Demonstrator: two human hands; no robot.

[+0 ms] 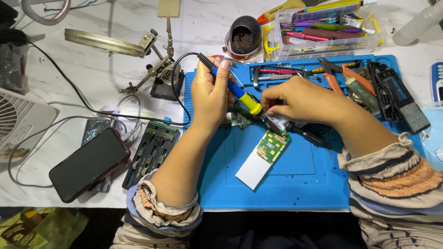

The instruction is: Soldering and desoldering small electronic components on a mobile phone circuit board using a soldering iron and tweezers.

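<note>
My left hand [210,94] was clenched around a soldering iron [235,87] with a blue and yellow grip, its black cord looping off to the far left. The iron slanted down to the right, and its tip came down just above a small green circuit board [272,145] that lay near the middle of the blue work mat [295,180]. That board was joined to a white rectangular panel [254,169] stretching toward the near edge of the mat.

My right hand [302,99] was pinched on a thin dark tool [300,131], tweezers by the look of it, though I could not tell for certain; its point met the board close beside the iron's tip. A second, smaller piece of green board [241,119] sat just left of that spot, partly hidden behind my left hand.

To the left, off the mat, a black phone [90,163] rested on the white table [69,60] beside a dark slotted holder [152,150]. At the far side stood a clear plastic box of tools [323,30] and a round pot of brass wool [243,37].
</note>
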